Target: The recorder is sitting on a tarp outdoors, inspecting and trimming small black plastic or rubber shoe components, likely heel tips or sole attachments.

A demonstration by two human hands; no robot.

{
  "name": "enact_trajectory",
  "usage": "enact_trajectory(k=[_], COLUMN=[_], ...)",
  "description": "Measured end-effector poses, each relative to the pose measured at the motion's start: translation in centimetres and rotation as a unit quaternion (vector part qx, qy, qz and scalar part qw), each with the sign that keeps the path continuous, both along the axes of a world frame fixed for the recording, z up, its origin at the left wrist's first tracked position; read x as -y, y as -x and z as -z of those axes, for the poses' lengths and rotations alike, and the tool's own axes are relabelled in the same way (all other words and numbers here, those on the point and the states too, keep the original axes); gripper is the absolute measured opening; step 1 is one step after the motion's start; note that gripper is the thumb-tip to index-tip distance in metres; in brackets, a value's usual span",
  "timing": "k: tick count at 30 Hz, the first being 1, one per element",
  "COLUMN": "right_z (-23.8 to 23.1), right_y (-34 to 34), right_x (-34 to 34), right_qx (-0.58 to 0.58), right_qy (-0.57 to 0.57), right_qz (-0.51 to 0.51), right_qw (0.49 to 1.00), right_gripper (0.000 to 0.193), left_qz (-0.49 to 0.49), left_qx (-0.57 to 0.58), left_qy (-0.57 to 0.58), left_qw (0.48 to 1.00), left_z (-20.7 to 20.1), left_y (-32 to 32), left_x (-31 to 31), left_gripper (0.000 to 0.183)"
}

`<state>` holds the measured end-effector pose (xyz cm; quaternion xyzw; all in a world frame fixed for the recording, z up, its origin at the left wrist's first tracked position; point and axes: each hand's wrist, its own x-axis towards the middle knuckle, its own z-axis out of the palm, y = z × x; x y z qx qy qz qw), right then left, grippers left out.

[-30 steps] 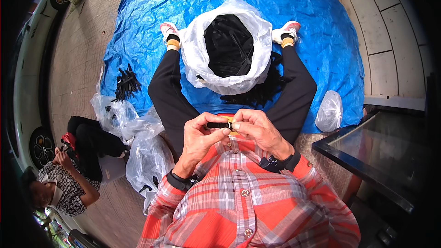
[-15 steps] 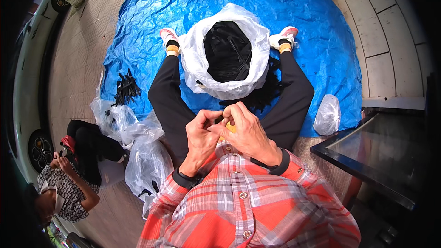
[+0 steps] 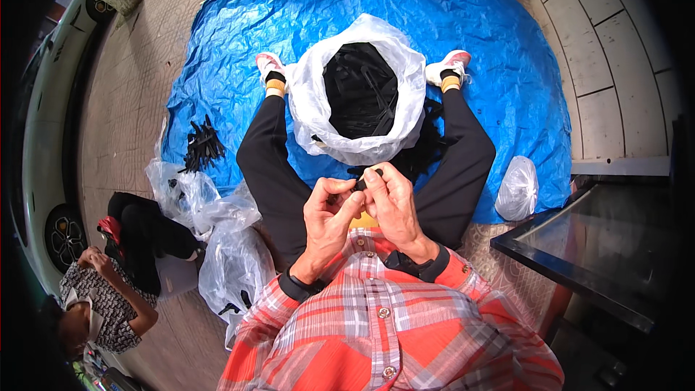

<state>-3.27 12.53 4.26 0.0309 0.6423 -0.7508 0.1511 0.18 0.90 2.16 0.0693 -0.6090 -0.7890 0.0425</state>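
My left hand (image 3: 327, 221) and my right hand (image 3: 394, 210) meet in front of my lap, fingers closed in a pinch. Between their fingertips shows a small black piece (image 3: 360, 184), mostly covered by the fingers. Just beyond them, between my lower legs, stands a white plastic bag (image 3: 308, 105) with its mouth rolled open. Thin black strips (image 3: 360, 87) fill it. More black pieces (image 3: 420, 148) lie in a dark heap beside the bag, partly hidden by it and my right leg.
A blue tarp (image 3: 499, 94) lies under the bag. A small pile of black strips (image 3: 203, 145) is at left, near clear plastic bags (image 3: 235, 268). A tied bag (image 3: 517, 190) and a dark-framed table (image 3: 579, 246) stand at right. Another person (image 3: 108, 289) sits at left near a parked car.
My hands have turned slightly and the right has drawn a little away, so the black piece shows more. The view has shifted slightly. The other person's hands have moved closer together.
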Motion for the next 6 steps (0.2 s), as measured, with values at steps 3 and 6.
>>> enact_trajectory(k=[3, 6], right_z=[-0.29, -0.86], right_y=[0.16, -0.02], right_x=[-0.31, -0.45], right_qx=[0.013, 0.0], right_qy=[0.025, 0.024], right_qz=[-0.01, -0.02], right_qw=[1.0, 1.0], right_gripper=[0.024, 0.022], left_qz=[0.021, 0.054], left_qx=[0.009, 0.018], left_qy=[-0.082, -0.164], left_qw=[0.996, 0.985], left_z=[0.11, 0.08], left_y=[0.04, 0.19], left_x=[0.01, 0.23], left_gripper=[0.013, 0.012])
